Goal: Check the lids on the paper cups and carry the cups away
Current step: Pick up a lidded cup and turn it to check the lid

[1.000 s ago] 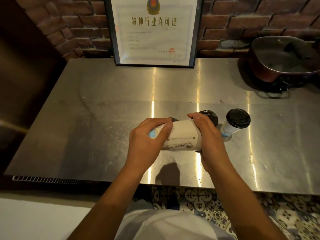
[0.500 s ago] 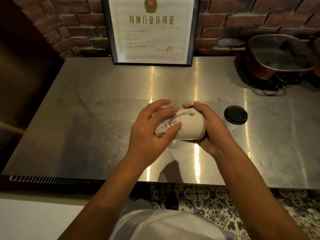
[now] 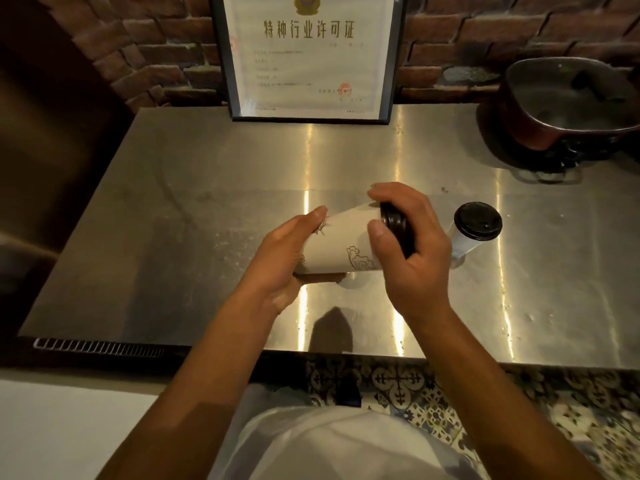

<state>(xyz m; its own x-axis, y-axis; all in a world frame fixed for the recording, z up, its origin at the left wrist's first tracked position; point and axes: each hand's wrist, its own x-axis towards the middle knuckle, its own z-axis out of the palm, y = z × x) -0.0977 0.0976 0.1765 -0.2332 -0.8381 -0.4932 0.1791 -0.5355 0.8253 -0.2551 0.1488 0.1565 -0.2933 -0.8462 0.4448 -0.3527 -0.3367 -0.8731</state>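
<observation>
Head camera: we hold a white paper cup (image 3: 341,245) sideways above the steel tabletop (image 3: 207,188), our left hand (image 3: 282,261) curled round its base, our right hand (image 3: 412,247) gripping its black lid (image 3: 398,226). Just beyond our right hand stands a second lidded cup (image 3: 472,230).

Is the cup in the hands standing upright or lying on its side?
On its side. The held cup lies nearly level above the table, its black lid pointing right under the right hand, its base in the left hand.
</observation>
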